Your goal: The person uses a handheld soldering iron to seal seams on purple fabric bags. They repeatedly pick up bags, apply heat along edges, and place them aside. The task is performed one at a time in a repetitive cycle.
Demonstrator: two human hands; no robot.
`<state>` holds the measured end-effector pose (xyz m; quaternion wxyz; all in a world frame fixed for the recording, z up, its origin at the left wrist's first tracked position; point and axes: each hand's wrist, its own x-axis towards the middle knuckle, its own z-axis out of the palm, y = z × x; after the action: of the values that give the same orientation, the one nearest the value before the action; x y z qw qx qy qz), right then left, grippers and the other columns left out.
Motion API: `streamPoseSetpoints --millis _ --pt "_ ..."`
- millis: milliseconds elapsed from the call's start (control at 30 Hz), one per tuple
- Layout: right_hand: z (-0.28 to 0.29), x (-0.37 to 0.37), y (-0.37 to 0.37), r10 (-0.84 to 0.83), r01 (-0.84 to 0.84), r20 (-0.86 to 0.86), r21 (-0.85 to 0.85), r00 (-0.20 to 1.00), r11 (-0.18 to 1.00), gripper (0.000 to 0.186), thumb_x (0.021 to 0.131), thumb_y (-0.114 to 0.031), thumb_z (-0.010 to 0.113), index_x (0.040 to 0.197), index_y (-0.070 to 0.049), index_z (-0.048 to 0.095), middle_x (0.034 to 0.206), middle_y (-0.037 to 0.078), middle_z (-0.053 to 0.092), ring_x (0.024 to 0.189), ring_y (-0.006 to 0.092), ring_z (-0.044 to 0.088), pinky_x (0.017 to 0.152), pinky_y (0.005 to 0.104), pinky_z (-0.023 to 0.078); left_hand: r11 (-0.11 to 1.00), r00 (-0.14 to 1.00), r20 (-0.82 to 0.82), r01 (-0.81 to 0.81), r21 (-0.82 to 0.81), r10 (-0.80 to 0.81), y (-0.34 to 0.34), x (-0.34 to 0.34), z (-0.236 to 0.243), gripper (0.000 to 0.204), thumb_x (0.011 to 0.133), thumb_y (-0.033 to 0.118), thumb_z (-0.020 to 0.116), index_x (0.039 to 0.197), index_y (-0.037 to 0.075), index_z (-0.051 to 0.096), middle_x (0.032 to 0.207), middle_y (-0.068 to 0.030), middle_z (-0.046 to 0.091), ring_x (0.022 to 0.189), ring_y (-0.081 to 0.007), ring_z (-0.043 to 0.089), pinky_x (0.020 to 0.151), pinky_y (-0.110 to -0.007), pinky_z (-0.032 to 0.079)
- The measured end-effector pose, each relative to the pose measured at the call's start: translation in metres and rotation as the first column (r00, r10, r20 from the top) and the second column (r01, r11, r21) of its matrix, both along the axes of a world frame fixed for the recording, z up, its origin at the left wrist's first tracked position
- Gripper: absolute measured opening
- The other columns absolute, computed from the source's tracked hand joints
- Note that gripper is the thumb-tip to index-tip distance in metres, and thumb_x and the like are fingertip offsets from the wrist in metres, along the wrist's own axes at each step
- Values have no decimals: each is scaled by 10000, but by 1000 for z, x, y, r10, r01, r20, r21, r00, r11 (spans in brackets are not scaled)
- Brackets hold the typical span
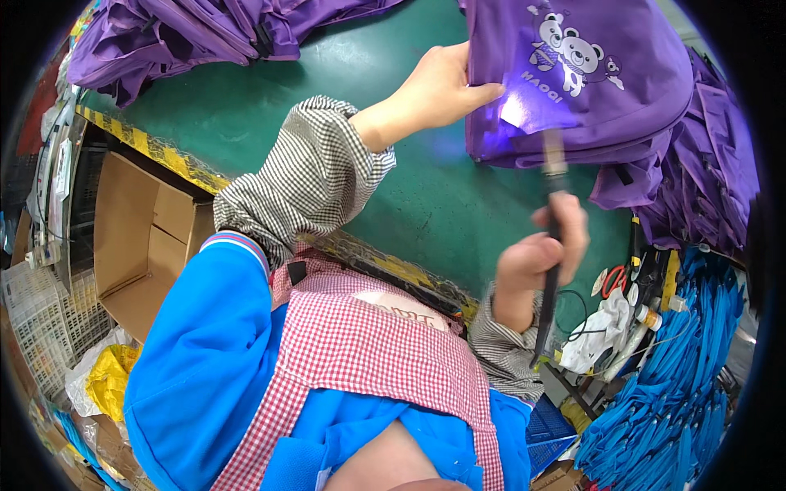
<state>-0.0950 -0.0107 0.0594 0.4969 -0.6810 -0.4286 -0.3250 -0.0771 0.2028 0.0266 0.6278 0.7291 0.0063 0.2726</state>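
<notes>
A purple bag (pixel 618 98) printed with white cartoon bears lies on the green table at the upper right. My left hand (pixel 442 90) grips its left edge, with the thumb on top of the fabric and the other fingers partly hidden. In my closed right hand (pixel 547 254) is a long black-handled tool (pixel 553 221) with a pale metallic end, blurred by motion; its exact kind is unclear. The tool's end points up at the bag's lower part. Just above it, a bright bluish-white patch shines on the fabric; whether the tip touches there, I cannot tell.
More purple bags are heaped at the upper left (pixel 188 37) and at the right (pixel 704 164). Yellow-black tape (pixel 147 143) marks the table's near edge. An open cardboard box (pixel 147 221) stands at the left. Red-handled scissors (pixel 614 281) and blue straps (pixel 671 393) hang at the right.
</notes>
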Motion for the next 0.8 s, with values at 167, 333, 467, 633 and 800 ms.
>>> streamPoseSetpoints --millis 167,333,467,633,800 --pt "-31 -3 5 66 -27 192 -200 979 979 155 865 -169 538 876 -65 652 628 32 524 554 165 494 831 393 434 977 989 -118 -59 206 84 -4 6 15 312 743 198 735 965 13 616 719 -100 661 623 -191 636 603 -322 501" --pt "-38 5 14 67 -23 239 -181 969 983 126 818 -153 558 851 -89 661 639 20 518 559 169 488 825 392 431 983 986 -135 -74 169 97 -6 3 15 295 743 184 731 962 19 622 727 -97 660 626 -183 628 613 -316 502" --pt "-36 10 26 32 30 276 -219 961 975 104 756 -110 593 837 -91 655 653 26 515 576 174 484 800 393 432 988 991 -85 -91 126 102 -11 2 14 300 752 170 720 984 11 616 756 -102 669 666 -176 637 643 -310 506" --pt "7 12 -12 39 -32 115 -65 993 997 92 914 -126 571 920 -34 577 900 139 582 834 236 610 915 450 451 985 987 12 -160 67 159 2 -16 14 267 818 159 667 1018 -9 609 863 -125 679 784 -191 650 714 -310 508" --pt "-12 92 15 -47 75 -106 281 993 957 333 950 -281 570 1085 -20 414 1388 302 393 1283 379 402 1078 439 282 983 981 -81 -173 59 177 -42 -17 -11 475 866 235 627 1259 10 485 1105 -172 566 1092 -309 526 964 -400 396"
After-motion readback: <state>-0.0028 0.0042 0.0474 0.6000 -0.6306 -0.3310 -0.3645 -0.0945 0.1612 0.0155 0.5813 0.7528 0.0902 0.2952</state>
